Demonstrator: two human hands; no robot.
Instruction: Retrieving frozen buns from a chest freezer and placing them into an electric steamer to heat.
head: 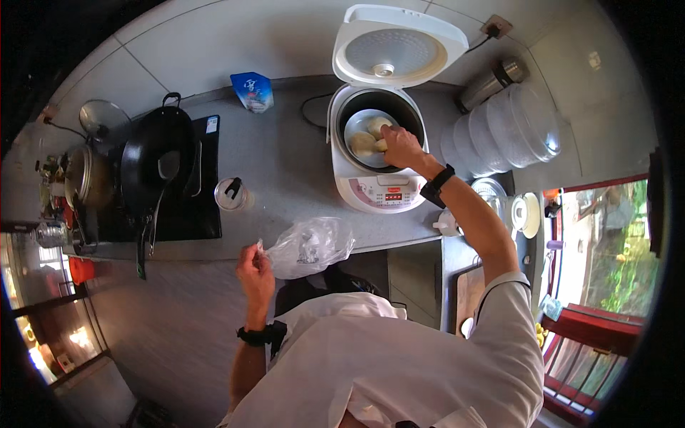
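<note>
My left hand [256,270] pinches the gathered end of a clear plastic bag [321,241], which spreads over the counter's front edge. My right hand [402,147] reaches into an open white rice cooker [350,190]. Its fingers are around a pale bun [380,145], partly covered by the hand. Beside that lie another pale bun [363,144] and one farther back [378,126], all in a light metal steamer plate or dish [356,122] inside the dark inner pot [348,109]. The cooker's lid [396,48] stands upright at the back.
Left on the counter, a black wok [155,144] with a ladle sits on a black cooktop [206,214]. A lidded jar [231,195] and a blue pouch [252,92] stand between. Stacked clear plastic covers [503,131] and a steel flask [492,85] are right of the cooker.
</note>
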